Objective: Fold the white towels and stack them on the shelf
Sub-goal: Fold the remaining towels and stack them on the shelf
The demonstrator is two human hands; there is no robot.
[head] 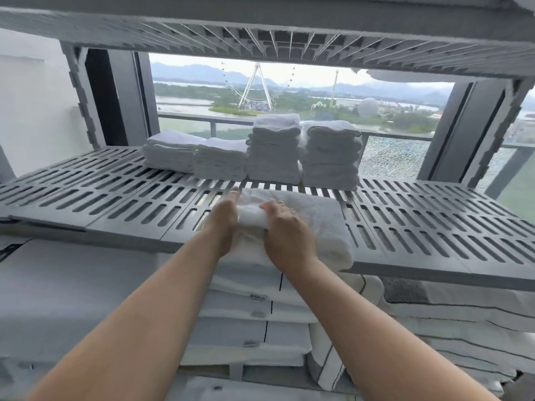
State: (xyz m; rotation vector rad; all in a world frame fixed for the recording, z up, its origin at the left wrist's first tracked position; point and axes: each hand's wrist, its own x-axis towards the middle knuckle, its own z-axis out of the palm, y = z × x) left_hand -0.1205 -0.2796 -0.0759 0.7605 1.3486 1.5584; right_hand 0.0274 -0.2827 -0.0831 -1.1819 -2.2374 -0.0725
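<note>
A white towel (pixel 315 218) lies at the front edge of the grey slotted shelf (pixel 121 195), partly folded, its near part hanging over the edge. My left hand (pixel 224 218) grips its left side, fingers stretched along the fold. My right hand (pixel 286 230) is closed over a bunched fold in the middle. Behind it, along the back of the shelf, stand several stacks of folded white towels: two low ones (pixel 170 154) (pixel 220 162) and two taller ones (pixel 273 149) (pixel 331 154).
Another grey shelf board (pixel 260 30) hangs close overhead. Below the working shelf lie folded white linens with dark stripes (pixel 260 314) and more bedding at right (pixel 463 314). Shelf posts (pixel 84 96) (pixel 503 125) stand at both sides; a window is behind.
</note>
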